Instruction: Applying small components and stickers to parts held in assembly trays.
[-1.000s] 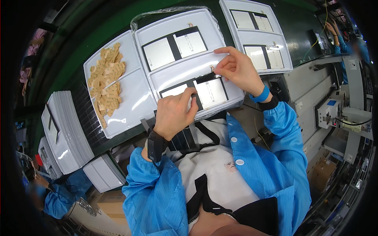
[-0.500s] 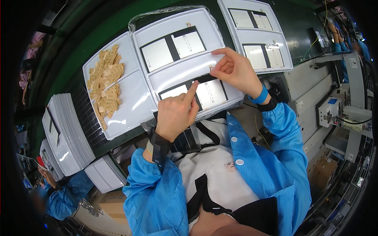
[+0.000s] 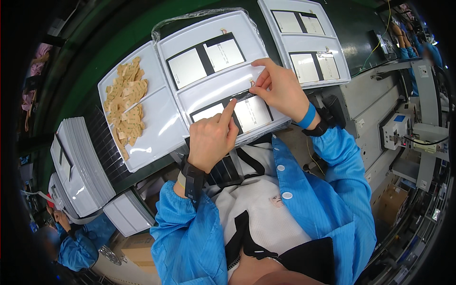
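Note:
In the white tray's point(image 3: 213, 84) near compartment lies a flat battery pack point(image 3: 251, 114) with two silver panels, a black middle band and a black edge strip. My left hand point(image 3: 211, 142) reaches over its left panel, the index finger stretched out and its tip on the black strip, the other fingers curled. My right hand point(image 3: 282, 90) is closed in a pinch at the strip's far right, beside the pack's small wire lead point(image 3: 251, 83). What sits between thumb and forefinger is too small to name. The strip looks shiny there. A similar battery pack point(image 3: 225, 53) lies in the far compartment.
To the left, another white tray point(image 3: 159, 114) holds a heap of tan paper pieces point(image 3: 126, 102). A further tray point(image 3: 311, 42) with two battery packs stands at the right. Stacked white trays point(image 3: 80, 166) are at far left. Another person's blue sleeve point(image 3: 78, 251) shows lower left.
My right hand has shifted slightly left along the strip, still pinched. The strip beneath it looks shinier. My left fingertip stays on the strip.

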### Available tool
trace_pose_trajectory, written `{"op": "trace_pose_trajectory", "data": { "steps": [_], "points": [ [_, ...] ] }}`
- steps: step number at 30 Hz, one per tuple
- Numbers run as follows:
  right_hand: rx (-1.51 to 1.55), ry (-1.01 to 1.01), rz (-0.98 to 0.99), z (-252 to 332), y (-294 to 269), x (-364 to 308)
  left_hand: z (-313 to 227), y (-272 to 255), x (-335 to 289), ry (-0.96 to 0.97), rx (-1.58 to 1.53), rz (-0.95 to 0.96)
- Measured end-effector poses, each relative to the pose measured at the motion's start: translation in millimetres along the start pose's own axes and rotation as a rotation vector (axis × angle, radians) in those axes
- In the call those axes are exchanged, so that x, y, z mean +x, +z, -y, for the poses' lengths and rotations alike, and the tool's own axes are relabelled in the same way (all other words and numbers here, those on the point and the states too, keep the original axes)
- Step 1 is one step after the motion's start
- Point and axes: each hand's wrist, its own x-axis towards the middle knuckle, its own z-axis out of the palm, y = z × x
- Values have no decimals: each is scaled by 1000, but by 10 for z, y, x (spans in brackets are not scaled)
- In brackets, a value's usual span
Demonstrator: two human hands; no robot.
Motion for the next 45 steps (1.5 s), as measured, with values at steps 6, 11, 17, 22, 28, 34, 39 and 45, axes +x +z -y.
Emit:
{"op": "trace_pose_trajectory", "data": {
  "steps": [6,11,17,22,28,34,39,45],
  "points": [
    [-318,-168,-66,-39,-146,-108,1,20,-30,-40,-10,-11],
    [-531,-494,146,4,76,-451,21,50,-28,-17,-47,-124],
    [-379,-349,-54,-217,-258,-622,119,-512,-70,-438,-48,-43],
    [-160,-158,-338,-298,-148,-487,513,-505,-190,-466,87,23],
    [-147,-191,-459,-354,15,-393,477,-495,-181,-404,83,-92],
    [61,-162,-587,-192,-154,-402,53,-896,-13,-336,-124,-299],
    [823,132,-365,-382,-833,-399,-200,-851,213,-142,-228,-308],
    [718,6,-528,-1152,-1759,-337,-169,-695,374,-197,-364,-157]
  ]
}}
